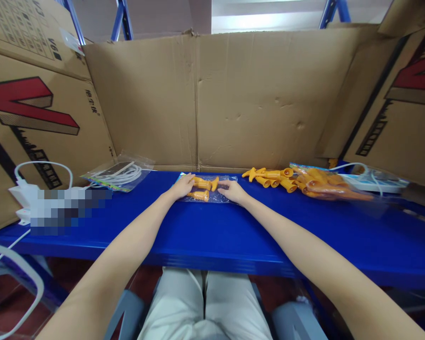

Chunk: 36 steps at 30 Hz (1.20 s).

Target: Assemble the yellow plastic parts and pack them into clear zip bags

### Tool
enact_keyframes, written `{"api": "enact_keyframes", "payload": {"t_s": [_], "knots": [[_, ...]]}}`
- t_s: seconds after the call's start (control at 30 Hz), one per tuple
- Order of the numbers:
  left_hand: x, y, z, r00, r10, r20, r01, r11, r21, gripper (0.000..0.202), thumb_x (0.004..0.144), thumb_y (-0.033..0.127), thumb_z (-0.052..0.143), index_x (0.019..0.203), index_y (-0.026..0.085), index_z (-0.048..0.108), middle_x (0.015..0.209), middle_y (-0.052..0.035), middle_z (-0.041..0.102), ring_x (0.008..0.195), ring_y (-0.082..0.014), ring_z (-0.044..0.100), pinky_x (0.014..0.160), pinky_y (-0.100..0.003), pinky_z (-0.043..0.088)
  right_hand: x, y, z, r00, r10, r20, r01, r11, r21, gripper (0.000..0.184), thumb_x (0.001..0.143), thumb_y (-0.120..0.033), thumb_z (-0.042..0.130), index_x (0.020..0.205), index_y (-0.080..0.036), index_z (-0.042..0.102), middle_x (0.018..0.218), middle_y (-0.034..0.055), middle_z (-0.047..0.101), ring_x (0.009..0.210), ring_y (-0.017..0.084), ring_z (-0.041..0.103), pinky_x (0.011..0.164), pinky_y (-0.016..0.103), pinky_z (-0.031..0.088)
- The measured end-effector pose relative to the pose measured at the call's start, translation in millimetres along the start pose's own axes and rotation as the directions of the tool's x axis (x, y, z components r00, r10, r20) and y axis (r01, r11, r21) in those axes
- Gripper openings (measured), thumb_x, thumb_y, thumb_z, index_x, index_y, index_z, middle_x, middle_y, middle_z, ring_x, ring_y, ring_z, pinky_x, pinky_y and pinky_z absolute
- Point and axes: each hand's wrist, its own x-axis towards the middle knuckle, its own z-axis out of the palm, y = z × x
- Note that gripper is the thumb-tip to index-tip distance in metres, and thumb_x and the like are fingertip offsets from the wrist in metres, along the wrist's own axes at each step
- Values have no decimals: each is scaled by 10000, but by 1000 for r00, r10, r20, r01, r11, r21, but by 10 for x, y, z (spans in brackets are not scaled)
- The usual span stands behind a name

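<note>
A clear plastic bag (212, 196) lies flat on the blue table (205, 236), with a few orange plastic toy pieces (202, 184) inside or on it. My left hand (182, 186) rests on the bag's left end, fingers curled against an orange piece. At the bag's right end my right hand (233, 190) lies on the plastic with its fingers stretched toward the pieces. Whether either hand grips the bag or just presses it I cannot make out.
A loose heap of orange pieces (271, 177) and a filled bag of them (326, 185) lie to the right, beside a white power strip (371, 183). At the left sit a bag of white cable (118, 175) and a white charger (24, 194). Cardboard walls (233, 99) enclose the table.
</note>
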Motion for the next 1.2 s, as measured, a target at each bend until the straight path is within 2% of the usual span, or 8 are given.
{"api": "enact_keyframes", "payload": {"t_s": [0.13, 0.2, 0.4, 0.5, 0.67, 0.9, 1.03, 1.2], "knots": [[11, -52, -4, 997, 68, 48, -71, 996, 50, 478, 874, 305, 280, 1292, 186, 481, 1457, -33, 282, 1347, -157, 244, 1103, -305, 165, -26, -25, -85, 990, -133, 43, 139, 973, -182, 340, 771, -114, 539, 1069, -238, 647, 1181, 34, 614, 1120, 196, 540, 955, 386, 398], [17, -76, 2, 994, 79, 80, -85, 994, 66, 476, 881, 325, 265, 1279, 203, 495, 1457, -26, 280, 1351, -162, 233, 1103, -316, 164, -38, -36, -174, 991, -132, 10, 129, 942, -310, 311, 793, -133, 510, 1046, -246, 651, 1193, 34, 605, 1143, 213, 515, 962, 431, 370], [62, -148, 42, 992, 80, 99, -90, 991, 103, 500, 874, 321, 286, 1323, 163, 440, 1470, -74, 233, 1366, -167, 175, 1102, -315, 147, -48, 149, -600, 942, -35, -333, -146, 853, -502, 322, 805, -135, 421, 1050, -166, 628, 1147, 111, 606, 1074, 256, 514, 920, 450, 340], [71, -170, 32, 993, 77, 93, -86, 991, 103, 493, 874, 317, 288, 1321, 176, 440, 1470, -69, 234, 1365, -163, 178, 1104, -319, 142, -73, 388, -775, 910, -10, -415, -238, 807, -540, 379, 787, -136, 426, 1133, -149, 578, 1219, 132, 554, 1121, 268, 464, 962, 510, 266], [53, -161, -8, 992, 72, 107, -84, 990, 116, 482, 876, 318, 283, 1319, 207, 439, 1473, -49, 236, 1368, -160, 166, 1107, -329, 130, -130, 682, -858, 910, 191, -368, -391, 687, -612, 340, 751, -130, 459, 1051, -169, 614, 1126, 111, 589, 1087, 260, 464, 990, 604, 150], [-20, -84, -45, 995, 44, 94, -58, 986, 154, 467, 891, 331, 275, 1321, 240, 430, 1482, -44, 233, 1370, -216, 174, 1095, -425, 140, -138, 651, -789, 928, 99, -358, -349, 566, -747, 316, 777, -93, 418, 1002, -124, 638, 1058, 136, 571, 1024, 264, 463, 984, 602, 161], [-55, -26, -57, 996, 17, 90, -31, 987, 155, 469, 898, 343, 262, 1323, 236, 428, 1485, -51, 227, 1376, -251, 138, 1083, -486, 128, -147, 635, -797, 930, 35, -366, -320, 565, -760, 314, 782, -71, 393, 931, -152, 657, 976, 109, 582, 975, 250, 462, 986, 592, 138], [-35, -24, -41, 995, 3, 96, -18, 988, 156, 489, 900, 353, 252, 1340, 208, 411, 1487, -61, 217, 1381, -237, 112, 1096, -448, 105, -146, 440, -844, 906, -67, -419, -267, 677, -686, 259, 813, -117, 416, 898, -151, 659, 1011, 124, 569, 1001, 262, 439, 961, 546, 183]]}}
